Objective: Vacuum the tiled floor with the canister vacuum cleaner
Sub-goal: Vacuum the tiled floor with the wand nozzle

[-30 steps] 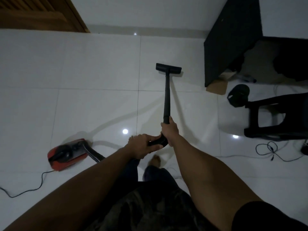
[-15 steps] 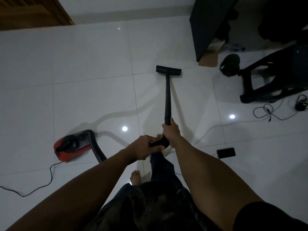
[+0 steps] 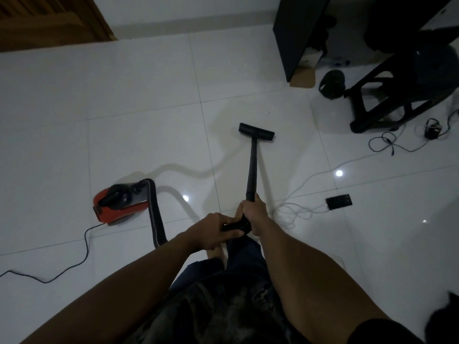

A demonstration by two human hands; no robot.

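We hold the wand (image 3: 252, 167) with the right hand (image 3: 253, 212) clamped on its tube and the left hand (image 3: 213, 229) clamped on its bent end. The floor head (image 3: 256, 131) lies flat on the tiled floor (image 3: 124, 95); the canister (image 3: 116, 204) stands at left. We judge the work to be mid-task; tiles near the cables (image 3: 293, 209) likely remain.

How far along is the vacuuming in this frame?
Done: setup; the red canister sits on the tiles, hose attached. Cleaned tiles cannot be told from uncleaned. In hand: the left hand grips the handle, the right hand the wand, with the nozzle flat on the tiles. Left, probably: the tiles around the phone, the white cable and the black chair.
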